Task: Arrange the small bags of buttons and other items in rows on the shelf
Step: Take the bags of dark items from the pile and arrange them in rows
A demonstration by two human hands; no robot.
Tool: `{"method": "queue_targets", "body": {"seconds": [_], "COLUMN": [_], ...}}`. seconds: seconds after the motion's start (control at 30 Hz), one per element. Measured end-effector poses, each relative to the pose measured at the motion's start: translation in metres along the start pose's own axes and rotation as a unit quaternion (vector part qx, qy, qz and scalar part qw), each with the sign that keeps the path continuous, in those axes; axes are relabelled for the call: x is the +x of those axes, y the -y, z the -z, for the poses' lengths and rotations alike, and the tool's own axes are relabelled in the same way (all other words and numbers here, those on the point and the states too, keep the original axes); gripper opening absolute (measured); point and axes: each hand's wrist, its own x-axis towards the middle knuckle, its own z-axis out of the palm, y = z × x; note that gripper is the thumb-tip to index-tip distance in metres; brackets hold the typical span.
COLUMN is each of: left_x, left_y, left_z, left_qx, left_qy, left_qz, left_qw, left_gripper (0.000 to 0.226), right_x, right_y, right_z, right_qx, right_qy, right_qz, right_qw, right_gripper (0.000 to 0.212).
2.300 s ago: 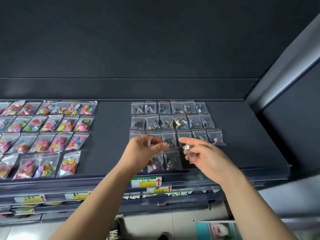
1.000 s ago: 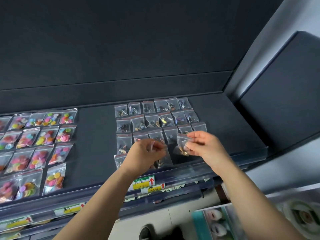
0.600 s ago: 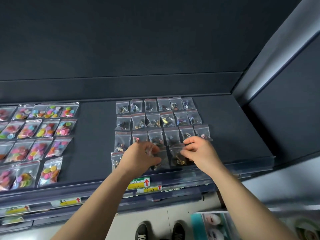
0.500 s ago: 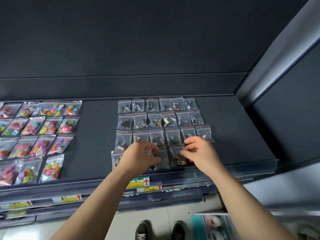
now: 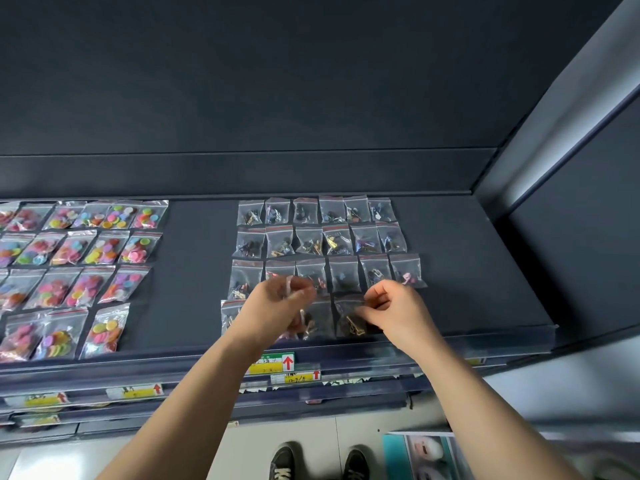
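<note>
Small clear bags of dark metal items (image 5: 325, 237) lie in rows on the dark shelf (image 5: 197, 271). In the front row, my right hand (image 5: 398, 313) pinches the edge of a bag with gold-coloured pieces (image 5: 349, 318) that lies on the shelf. My left hand (image 5: 277, 306) hovers over the front row's left part and holds a bunch of clear bags (image 5: 291, 289) in its curled fingers. It hides part of the bags beneath. Bags of coloured buttons (image 5: 79, 265) lie in rows at the left.
A clear rail with yellow price labels (image 5: 273, 363) runs along the shelf's front edge. A grey upright panel (image 5: 571, 109) closes the shelf on the right. Below are lower shelves, the floor, my shoes (image 5: 318, 462) and a printed box (image 5: 422, 455).
My right hand has brought the bag with gold pieces down from mid-air onto the shelf's front row. My left hand stays over the row with its bunch of bags.
</note>
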Motion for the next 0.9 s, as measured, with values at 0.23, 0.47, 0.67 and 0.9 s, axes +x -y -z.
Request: {"method": "queue_targets", "body": {"seconds": [0.23, 0.47, 0.67, 0.9], "left_x": [-0.001, 0.010, 0.017, 0.019], "left_y": [-0.005, -0.002, -0.006, -0.005], "left_z": [-0.003, -0.024, -0.034, -0.035], "left_qx": [0.109, 0.290, 0.410, 0.473], "left_qy": [-0.007, 0.010, 0.027, 0.022], "left_qz": [-0.070, -0.121, -0.106, -0.106], "left_qw": [0.991, 0.949, 0.905, 0.875], "left_gripper": [0.003, 0.010, 0.030, 0.043], "right_x": [-0.007, -0.008, -0.007, -0.003], "right_y": [0.001, -0.003, -0.004, -0.006], "right_z": [0.001, 0.002, 0.006, 0.006], "right_qx": [0.003, -0.005, -0.014, -0.073], "right_qy": [-0.014, 0.009, 0.032, 0.051], "right_qz": [0.043, 0.028, 0.031, 0.050], "right_qw": [0.999, 1.000, 0.999, 0.995], "right_gripper": [0.004, 0.011, 0.016, 0.034]}}
